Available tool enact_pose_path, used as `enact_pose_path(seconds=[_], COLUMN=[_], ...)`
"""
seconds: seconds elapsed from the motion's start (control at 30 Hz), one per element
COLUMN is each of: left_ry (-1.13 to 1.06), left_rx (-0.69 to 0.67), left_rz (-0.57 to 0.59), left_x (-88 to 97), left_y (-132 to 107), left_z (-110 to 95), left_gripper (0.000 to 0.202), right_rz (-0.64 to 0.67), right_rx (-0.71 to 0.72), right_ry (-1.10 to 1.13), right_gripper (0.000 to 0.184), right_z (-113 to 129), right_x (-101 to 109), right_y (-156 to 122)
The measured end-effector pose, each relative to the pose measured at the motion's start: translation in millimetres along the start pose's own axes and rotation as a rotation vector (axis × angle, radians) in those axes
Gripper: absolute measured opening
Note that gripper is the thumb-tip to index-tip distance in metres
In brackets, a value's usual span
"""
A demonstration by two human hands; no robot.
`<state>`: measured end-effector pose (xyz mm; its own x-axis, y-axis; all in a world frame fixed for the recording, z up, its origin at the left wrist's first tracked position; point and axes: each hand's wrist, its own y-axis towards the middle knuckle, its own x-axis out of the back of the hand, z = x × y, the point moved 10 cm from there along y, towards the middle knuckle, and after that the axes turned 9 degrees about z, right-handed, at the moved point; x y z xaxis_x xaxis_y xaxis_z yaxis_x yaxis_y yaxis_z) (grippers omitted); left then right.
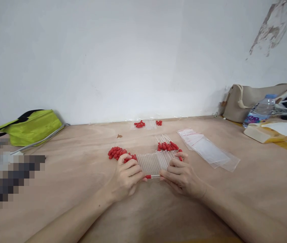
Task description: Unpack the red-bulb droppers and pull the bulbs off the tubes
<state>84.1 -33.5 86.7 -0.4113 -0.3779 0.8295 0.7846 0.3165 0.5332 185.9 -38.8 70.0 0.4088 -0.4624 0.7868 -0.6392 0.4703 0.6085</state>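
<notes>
Between my two hands lies a thin clear stick with a red tip, held level. My left hand pinches it at the red end, while the fingers of my right hand close on its other end. Just beyond it, a row of similar clear sticks lies side by side, with the hands at both its ends. A heap of red tips shows past my left hand, partly covered by it. Near my right hand are more red-tipped sticks, pointing away from me.
Several clear zip bags lie to the right. Small red pieces rest on plastic by the wall. A lime-green pouch is at left, near a cable and a blurred-out area. A water bottle, beige bag and open box stand at right.
</notes>
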Motion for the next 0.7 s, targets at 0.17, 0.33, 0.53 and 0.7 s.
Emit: enact_pose_path(seconds=[0.17,0.33,0.53,0.7], left_ry=[-0.004,-0.065,-0.174,-0.185], left_rx=[0.0,0.085,0.621,0.683], left_rz=[-0.003,0.023,0.007,0.097], left_x=[-0.4,3.9,21.3,4.0], left_y=[3,-1,-26,-31], left_z=[0,33,127,136], left_gripper=[0.015,0.018,0.022,0.029], right_rz=[-0.012,0.0,-0.024,0.032], right_rx=[-0.01,-0.094,-0.48,-0.499], right_ry=[0.021,0.071,0.112,0.081], right_gripper=[0.014,0.02,0.025,0.031], right_z=[-2,-25,-85,-77], right_x=[-1,-1,-7,-21], right_y=[1,-5,-16,-9])
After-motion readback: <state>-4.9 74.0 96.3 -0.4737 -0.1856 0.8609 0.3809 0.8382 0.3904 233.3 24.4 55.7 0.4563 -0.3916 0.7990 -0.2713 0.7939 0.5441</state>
